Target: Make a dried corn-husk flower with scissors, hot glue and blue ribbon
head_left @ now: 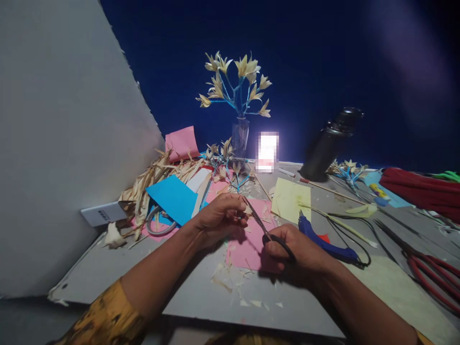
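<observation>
The pink sheet [246, 254] on the table [201, 299] lies partly hidden beneath both hands and their shadows. Above it, the right hand [293, 249] is closed around the dark handles of the scissors [259, 219], whose blades slant up toward the left hand [223, 215]. That hand is over the sheet's left side, fingers curled narrowly near the blade tips; a small pale piece [247, 209] shows there, though whether it is gripped I cannot tell. Pale scraps [223, 282] litter the sheet and its near edge. Left of the sheet, a blue sheet [172, 196] partly covers a grey ring [158, 233], with a heap of dry husks [142, 184] behind and a white box [102, 214] farther out. Beyond the sheet stands a glass vase [240, 136] of pale flowers [246, 67] on blue stems, beside a bright blurred rectangle [268, 151]; more small flowers [223, 151] crowd the vase's foot. To the sheet's right, a blue glue gun [323, 242] lies just beside the right hand and forearm, crowding that side with its black cord [369, 256]. Past it are red-handled shears [431, 268]. A yellow sheet [287, 194] lies beyond the pink one's far right corner, and a dark flask [321, 148], seemingly tilted, farther back.
</observation>
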Motion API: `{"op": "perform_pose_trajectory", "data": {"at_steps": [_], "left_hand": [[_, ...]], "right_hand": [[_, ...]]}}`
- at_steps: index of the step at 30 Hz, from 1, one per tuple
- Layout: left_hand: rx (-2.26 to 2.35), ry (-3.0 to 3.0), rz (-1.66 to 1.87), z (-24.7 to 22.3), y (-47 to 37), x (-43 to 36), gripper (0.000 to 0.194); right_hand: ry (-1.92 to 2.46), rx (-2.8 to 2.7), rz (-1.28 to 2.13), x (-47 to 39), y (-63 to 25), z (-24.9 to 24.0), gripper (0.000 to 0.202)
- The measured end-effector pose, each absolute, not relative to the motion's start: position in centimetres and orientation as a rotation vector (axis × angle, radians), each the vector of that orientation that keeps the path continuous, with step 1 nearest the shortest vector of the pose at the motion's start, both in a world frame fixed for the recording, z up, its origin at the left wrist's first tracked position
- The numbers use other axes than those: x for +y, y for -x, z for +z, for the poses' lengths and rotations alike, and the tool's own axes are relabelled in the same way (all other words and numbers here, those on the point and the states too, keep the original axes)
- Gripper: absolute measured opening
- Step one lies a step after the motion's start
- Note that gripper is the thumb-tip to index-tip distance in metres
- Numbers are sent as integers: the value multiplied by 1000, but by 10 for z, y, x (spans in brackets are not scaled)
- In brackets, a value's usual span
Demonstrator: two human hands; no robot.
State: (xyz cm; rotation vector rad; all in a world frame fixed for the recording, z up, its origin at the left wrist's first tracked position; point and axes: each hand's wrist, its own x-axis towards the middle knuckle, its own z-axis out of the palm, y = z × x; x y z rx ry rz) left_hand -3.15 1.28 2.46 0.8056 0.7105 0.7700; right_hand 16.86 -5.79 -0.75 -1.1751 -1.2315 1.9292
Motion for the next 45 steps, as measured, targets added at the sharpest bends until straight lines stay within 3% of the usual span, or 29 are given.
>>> {"op": "perform_pose_trajectory", "data": {"at_steps": [36,45], "left_hand": [[774,-750,784,27,31,12,17],[777,-781,781,23,34,15,16]], "right_hand": [[1159,-1269,1895,-59,-168,-21,48],[1189,-1270,1890,-59,-169,-22,40]]}}
